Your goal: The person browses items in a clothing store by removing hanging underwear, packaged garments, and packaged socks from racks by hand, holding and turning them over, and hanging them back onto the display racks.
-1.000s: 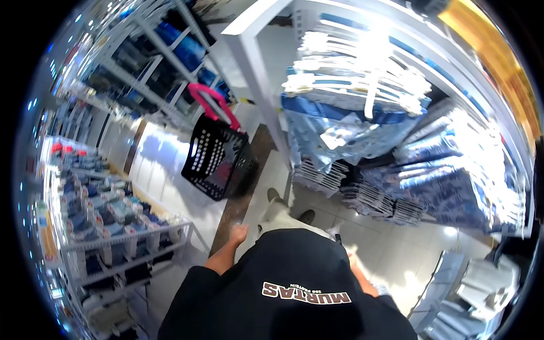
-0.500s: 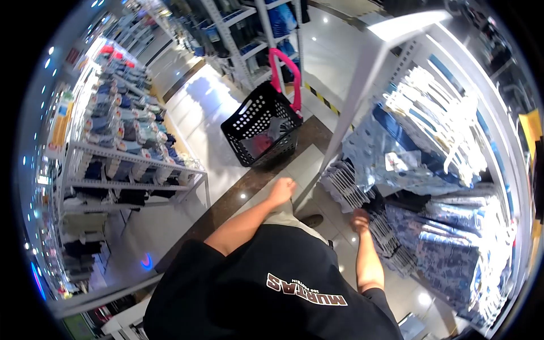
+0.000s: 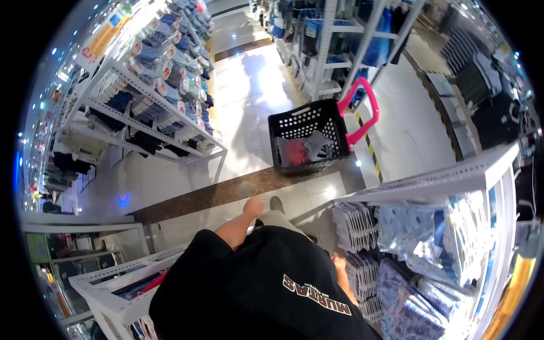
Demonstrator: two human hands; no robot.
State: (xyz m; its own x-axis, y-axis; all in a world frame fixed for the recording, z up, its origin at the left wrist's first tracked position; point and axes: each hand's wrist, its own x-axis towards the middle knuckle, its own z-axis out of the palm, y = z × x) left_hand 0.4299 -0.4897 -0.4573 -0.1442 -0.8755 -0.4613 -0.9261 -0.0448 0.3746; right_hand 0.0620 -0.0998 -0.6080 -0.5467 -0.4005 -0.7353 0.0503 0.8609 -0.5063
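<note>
Since the earlier frame, the view has swung so that the black perforated plastic basket with a bright pink handle (image 3: 313, 118) sits farther right in it, both bare hands lie closer to the person's body, and a white metal rack (image 3: 99, 292) shows at the lower left. The basket stands on the pale tiled floor (image 3: 243, 119) ahead of the person, with grey and red items (image 3: 297, 152) inside, its near edge by a dark brown floor strip (image 3: 218, 191). The left hand (image 3: 253, 206) hangs over the floor near a brown shoe (image 3: 276, 204), fingers seemingly curled together with nothing seen in them. The right hand (image 3: 339, 262) is just beside closely hung grey garments (image 3: 362, 272); whether it touches them, and whether its fingers are apart or together, cannot be told. On that side the white rail of a tall clothes rack (image 3: 453, 171) closes in, leaving little room. To the left, bare floor lies between the person and the white corner leg of a display stand packed with blue and grey clothing (image 3: 170, 68). A bright open aisle runs forward between that stand and the basket, while yellow-and-black tape (image 3: 371, 148) lines the floor beyond the pink handle.
</note>
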